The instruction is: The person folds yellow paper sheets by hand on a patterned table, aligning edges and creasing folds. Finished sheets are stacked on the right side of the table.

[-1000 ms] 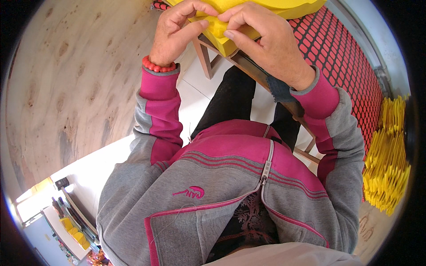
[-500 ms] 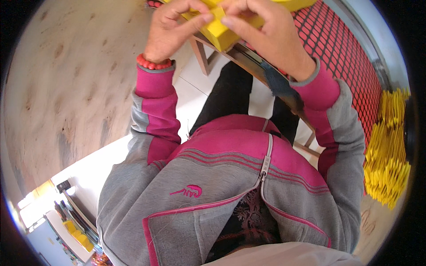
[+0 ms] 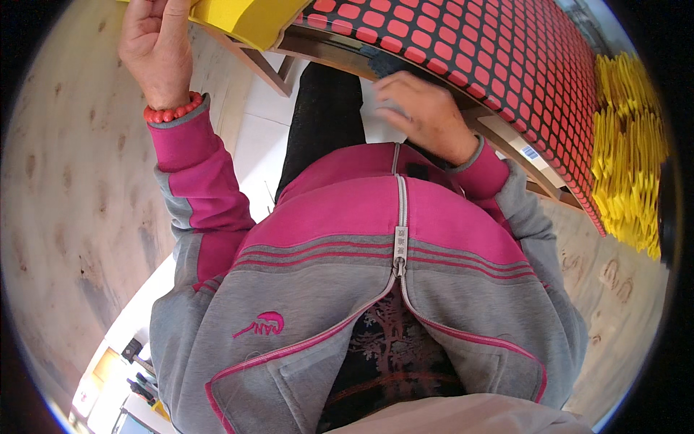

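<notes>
My left hand point(image 3: 155, 58) is at the top left, with thumb and fingers closed at a folded yellow piece point(image 3: 249, 18), paper or thin fabric. Its fingertips are partly cut off by the upper edge. The yellow piece reaches right, over the near edge of the table. Lower down, my right hand point(image 3: 425, 116) hovers between the table edge and my lap, apart from the yellow piece. Its fingers are bent and smeared by motion, and I see nothing clearly held in it. Just beyond it, a dark blue cloth-like thing point(image 3: 377, 62) shows under the table edge.
A red-and-black patterned cover point(image 3: 463, 47) lies on the table. Thick stacks of folded yellow pieces point(image 3: 629, 163) stand at its right end. Wooden table legs point(image 3: 264, 71) are close to my knees. A pale brown, spotted surface point(image 3: 79, 181) spreads along the left.
My right hand has let go of the yellow piece and come down towards my lap. My left hand and the yellow piece now appear further left, and the whole view has shifted.
</notes>
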Available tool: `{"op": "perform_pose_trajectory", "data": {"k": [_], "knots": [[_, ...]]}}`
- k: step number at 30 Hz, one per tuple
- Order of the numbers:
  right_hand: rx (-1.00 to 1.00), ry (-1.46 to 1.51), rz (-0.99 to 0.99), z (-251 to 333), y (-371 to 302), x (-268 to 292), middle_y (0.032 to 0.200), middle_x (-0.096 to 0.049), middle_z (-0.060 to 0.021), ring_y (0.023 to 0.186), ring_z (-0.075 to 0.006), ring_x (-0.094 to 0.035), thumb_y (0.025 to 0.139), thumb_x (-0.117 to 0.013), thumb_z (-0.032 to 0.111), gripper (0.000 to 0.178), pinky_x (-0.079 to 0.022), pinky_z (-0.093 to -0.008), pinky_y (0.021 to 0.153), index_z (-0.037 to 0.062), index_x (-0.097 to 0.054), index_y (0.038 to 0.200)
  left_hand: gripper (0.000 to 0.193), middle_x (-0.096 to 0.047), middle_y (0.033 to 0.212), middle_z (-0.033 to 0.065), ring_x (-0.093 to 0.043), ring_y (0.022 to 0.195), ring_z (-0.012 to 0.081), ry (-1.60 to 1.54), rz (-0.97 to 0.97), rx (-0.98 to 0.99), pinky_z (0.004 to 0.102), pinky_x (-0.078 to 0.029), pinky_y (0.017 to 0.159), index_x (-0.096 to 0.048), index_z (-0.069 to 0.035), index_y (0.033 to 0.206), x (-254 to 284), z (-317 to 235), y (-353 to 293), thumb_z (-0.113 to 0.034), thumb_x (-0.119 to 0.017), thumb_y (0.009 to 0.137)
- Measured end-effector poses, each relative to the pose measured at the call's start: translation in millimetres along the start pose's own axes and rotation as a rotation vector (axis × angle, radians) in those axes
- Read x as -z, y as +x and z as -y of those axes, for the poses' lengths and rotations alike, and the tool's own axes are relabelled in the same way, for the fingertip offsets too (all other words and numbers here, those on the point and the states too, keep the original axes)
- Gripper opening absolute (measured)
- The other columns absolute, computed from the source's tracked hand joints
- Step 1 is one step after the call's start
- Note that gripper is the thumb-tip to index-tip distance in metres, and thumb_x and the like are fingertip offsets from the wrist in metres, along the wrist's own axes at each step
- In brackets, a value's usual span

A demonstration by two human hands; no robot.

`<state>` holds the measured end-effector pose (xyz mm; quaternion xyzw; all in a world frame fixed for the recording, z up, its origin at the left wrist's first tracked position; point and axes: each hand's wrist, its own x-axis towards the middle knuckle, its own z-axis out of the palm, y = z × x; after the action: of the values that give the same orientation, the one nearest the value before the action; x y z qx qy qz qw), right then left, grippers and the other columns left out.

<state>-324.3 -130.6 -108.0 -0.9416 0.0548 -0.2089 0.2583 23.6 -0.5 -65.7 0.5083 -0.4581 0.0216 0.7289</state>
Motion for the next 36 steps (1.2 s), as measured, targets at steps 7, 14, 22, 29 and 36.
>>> {"op": "perform_pose_trajectory", "data": {"k": [7, 14, 22, 29, 36], "knots": [[-0.190, -0.282, -0.029, -76, -57, -26, 0.118, -0.068, -0.0118, 0.109, -0.0340, -0.065, 0.087, -0.072, 0.011, 0.020, -0.053, -0.0424, 0.091, 0.0039, -0.066, 0.105, 0.009, -0.072, 0.112, 0.0127, -0.068, 0.100, 0.0148, 0.147, -0.085, -0.016, 0.0276, -0.054, 0.089, -0.065, 0.001, 0.104, -12, -10, 2, -0.001, -0.070, 0.096], [-0.344, -0.258, -0.003, -93, -57, -40, 0.112, -0.069, -0.0140, 0.103, -0.0365, -0.066, 0.089, -0.071, 0.010, 0.017, -0.053, -0.0433, 0.088, 0.0038, -0.065, 0.104, 0.014, -0.069, 0.114, 0.0079, -0.063, 0.105, 0.0146, 0.094, 0.073, 0.022, 0.0285, -0.049, 0.094, -0.067, -0.001, 0.109, -10, -22, -2, 0.002, -0.063, 0.097], [-0.042, -0.138, -0.015, -32, -30, -5, 0.105, -0.068, -0.0150, 0.098, -0.0353, -0.067, 0.089, -0.069, 0.011, 0.019, -0.055, -0.0412, 0.080, 0.0030, -0.063, 0.105, 0.018, -0.067, 0.109, 0.0028, -0.061, 0.103, 0.0119, 0.181, 0.340, 0.003, 0.0250, -0.046, 0.090, -0.073, 0.001, 0.106, -14, -42, -1, 0.007, -0.059, 0.095], [0.381, 0.112, 0.073, 57, 66, 61, 0.105, -0.072, -0.0127, 0.091, -0.0279, -0.070, 0.086, -0.075, 0.008, 0.015, -0.056, -0.0357, 0.076, 0.0028, -0.066, 0.096, 0.023, -0.066, 0.107, 0.0021, -0.060, 0.100, 0.0109, 0.220, 0.416, -0.038, 0.0237, -0.046, 0.088, -0.073, 0.001, 0.109, -13, -46, 1, 0.002, -0.052, 0.100], [0.717, -0.129, -0.161, 61, 175, 57, 0.110, -0.069, -0.0063, 0.095, -0.0261, -0.069, 0.086, -0.074, 0.010, 0.018, -0.056, -0.0350, 0.077, 0.0065, -0.068, 0.102, 0.023, -0.067, 0.105, 0.0032, -0.062, 0.100, 0.0120, 0.213, 0.453, 0.031, 0.0250, -0.047, 0.089, -0.070, 0.001, 0.109, -3, -37, 4, 0.004, -0.050, 0.099]]}}
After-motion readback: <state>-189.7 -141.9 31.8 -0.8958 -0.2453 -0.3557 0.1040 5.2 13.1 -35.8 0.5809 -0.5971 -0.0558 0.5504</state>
